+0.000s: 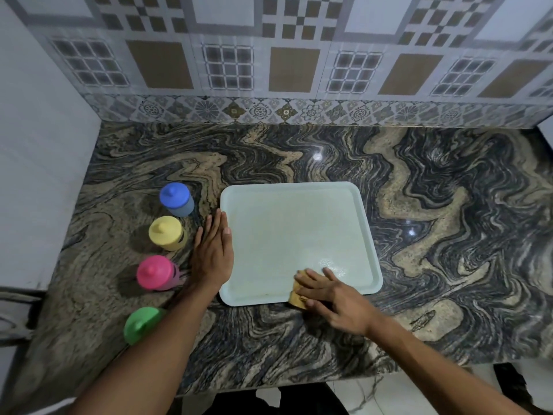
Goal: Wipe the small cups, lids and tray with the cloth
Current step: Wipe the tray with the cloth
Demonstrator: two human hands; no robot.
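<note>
A pale rectangular tray (299,223) lies flat on the marbled counter. My right hand (335,301) presses a tan cloth (297,298) onto the tray's near edge, fingers spread over it. My left hand (214,253) lies flat with fingers together against the tray's left rim. Left of the tray stand lidded small cups in a line: blue (176,199), yellow (166,233), pink (157,272) and green (140,323). My left forearm partly hides the green cup.
The dark swirled granite counter (434,235) ends at a tiled wall (284,70) behind and a plain white wall (36,175) on the left. Its front edge runs near the bottom, with floor below.
</note>
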